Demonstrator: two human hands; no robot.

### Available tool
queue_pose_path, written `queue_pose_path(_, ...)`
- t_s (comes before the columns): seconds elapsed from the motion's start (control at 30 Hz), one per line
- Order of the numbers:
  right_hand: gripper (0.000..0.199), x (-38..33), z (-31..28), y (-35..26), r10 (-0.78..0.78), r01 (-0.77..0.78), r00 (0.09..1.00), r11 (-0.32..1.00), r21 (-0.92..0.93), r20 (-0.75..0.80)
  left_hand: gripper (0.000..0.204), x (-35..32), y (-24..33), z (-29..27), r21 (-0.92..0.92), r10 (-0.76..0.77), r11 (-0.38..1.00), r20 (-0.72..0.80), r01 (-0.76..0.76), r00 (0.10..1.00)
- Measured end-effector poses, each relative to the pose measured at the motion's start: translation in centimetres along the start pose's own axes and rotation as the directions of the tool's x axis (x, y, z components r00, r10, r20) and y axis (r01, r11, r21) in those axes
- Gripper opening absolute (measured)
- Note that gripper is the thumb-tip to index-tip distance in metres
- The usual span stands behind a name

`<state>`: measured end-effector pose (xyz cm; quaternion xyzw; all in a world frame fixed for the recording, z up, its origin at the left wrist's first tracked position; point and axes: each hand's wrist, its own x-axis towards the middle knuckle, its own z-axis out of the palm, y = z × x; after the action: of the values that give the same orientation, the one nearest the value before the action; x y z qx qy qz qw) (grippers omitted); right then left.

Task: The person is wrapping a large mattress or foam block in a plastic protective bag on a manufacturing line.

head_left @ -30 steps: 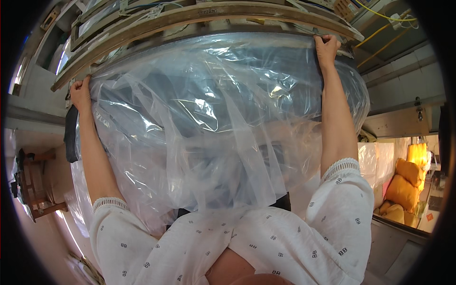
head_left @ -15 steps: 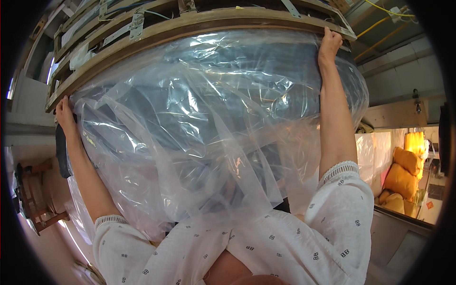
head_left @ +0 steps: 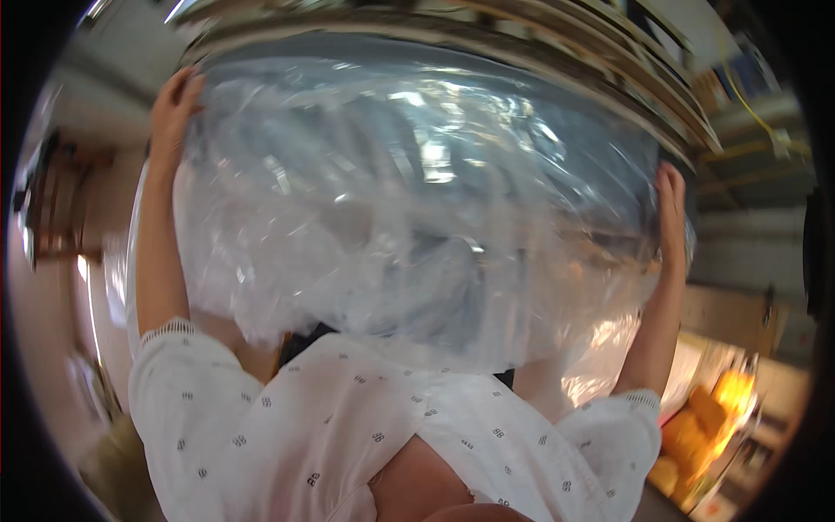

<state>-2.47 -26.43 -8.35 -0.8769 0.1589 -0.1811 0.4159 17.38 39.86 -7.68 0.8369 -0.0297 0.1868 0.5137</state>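
Note:
A large clear plastic sheet (head_left: 348,191) covers the front of a bulky dark blue-grey piece with a slatted wooden frame (head_left: 609,74) along its far edge. A strip of the dark surface (head_left: 365,48) shows bare between the sheet and the frame. My left hand (head_left: 174,113) is at the sheet's upper left corner, fingers curled on its edge. On the right side, my right hand (head_left: 670,204) has its fingers bent around the sheet's edge, below the frame. Wrinkled folds of the sheet hang down to my waist. The picture is somewhat blurred by motion.
Orange-yellow stuffed bags (head_left: 700,418) lie at the lower right, beyond an opening. A yellow cord (head_left: 748,104) hangs at the upper right. A brown wooden rack (head_left: 61,200) stands at the left by a wall.
Both hands have come off the wooden frame's edge, and the right hand is lower. The sheet's upper edge now lies nearer to me, baring a dark strip. The view has tilted.

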Motion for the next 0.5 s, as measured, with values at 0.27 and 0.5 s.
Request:
queue_pose_path(0.27, 0.103, -18.3, 3.7, -4.1, 0.036, -0.042, 0.863, 0.999, 0.001, 0.505, 0.062, -15.3, -20.6, -13.6, 0.305, -0.426, 0.728, -0.5, 0.614, 0.754)
queue_pose_path(0.5, 0.094, -23.5, 11.1, 0.7, 0.086, 0.233, 0.78, 0.88, -0.415, 0.62, 0.074, -24.7, -14.5, 6.9, 0.147, -0.742, 0.541, -0.381, 0.828, 0.552)
